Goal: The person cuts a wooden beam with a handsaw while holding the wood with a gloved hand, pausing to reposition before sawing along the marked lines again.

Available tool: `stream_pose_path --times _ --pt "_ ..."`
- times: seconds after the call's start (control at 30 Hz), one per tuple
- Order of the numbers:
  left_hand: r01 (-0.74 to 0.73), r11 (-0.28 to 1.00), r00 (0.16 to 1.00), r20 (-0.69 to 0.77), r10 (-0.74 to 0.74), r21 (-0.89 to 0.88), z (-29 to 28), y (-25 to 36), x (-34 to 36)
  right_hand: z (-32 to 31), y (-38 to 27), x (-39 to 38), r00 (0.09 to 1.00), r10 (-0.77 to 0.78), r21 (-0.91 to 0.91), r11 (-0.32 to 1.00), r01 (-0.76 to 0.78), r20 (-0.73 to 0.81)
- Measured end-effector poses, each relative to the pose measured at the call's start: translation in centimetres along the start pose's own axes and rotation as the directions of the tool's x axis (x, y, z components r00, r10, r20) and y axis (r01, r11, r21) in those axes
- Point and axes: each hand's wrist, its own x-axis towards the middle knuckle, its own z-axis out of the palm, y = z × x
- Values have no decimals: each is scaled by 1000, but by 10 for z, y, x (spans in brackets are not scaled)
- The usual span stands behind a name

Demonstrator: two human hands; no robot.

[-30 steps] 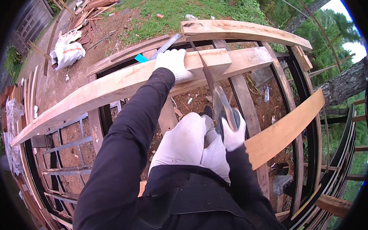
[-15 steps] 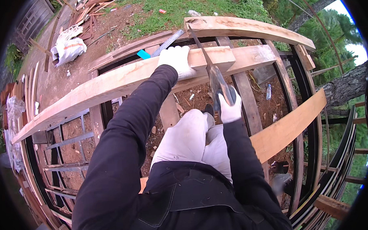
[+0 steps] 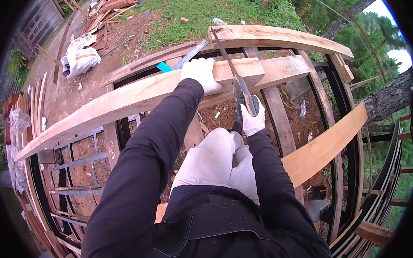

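My left hand (image 3: 198, 74), in a white glove, grips a long pale timber beam (image 3: 119, 104) that runs from the lower left toward the centre. A handsaw (image 3: 226, 54) crosses the beam just right of that hand, near the beam's end. Its handle is held in my gloved right hand (image 3: 252, 113). Under the sawn end lies another timber (image 3: 284, 68). A metal square (image 3: 190, 52) with a teal handle (image 3: 164, 66) rests behind my left hand. My legs (image 3: 207, 161) are below, between the timbers.
A frame of dark members and planks (image 3: 279, 117) surrounds me. A beam (image 3: 280, 35) spans the back, a wide board (image 3: 325, 147) slants at the right, and a metal grid (image 3: 85, 160) is at lower left. Beyond lie a white sack (image 3: 81, 60), wood piles (image 3: 111, 5), grass and a tree trunk (image 3: 392, 99).
My right hand and the saw have moved forward, up the picture along the cut, since a second ago. My left hand still holds the beam in about the same place.
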Motion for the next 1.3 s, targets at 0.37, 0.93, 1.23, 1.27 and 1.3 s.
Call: stream_pose_path --times 0.37,0.93,1.23,1.27,1.3 --pt "9 1000 993 -116 -7 13 3 -8 -16 -41 1 -105 999 11 -299 954 6 53" --pt "6 1000 997 -75 -7 -11 -1 -7 -15 -27 12 -76 999 -41 11 999 42 -32" --pt "17 1000 998 -67 -17 0 5 -12 -13 -43 5 -107 999 -10 -165 986 17 40" --pt "20 1000 997 -75 -20 -4 7 -13 -17 -59 -25 -145 988 143 -56 989 -140 64" --pt "16 1000 997 -72 -15 18 3 -11 -18 -76 -31 -177 994 94 -70 993 -91 55"
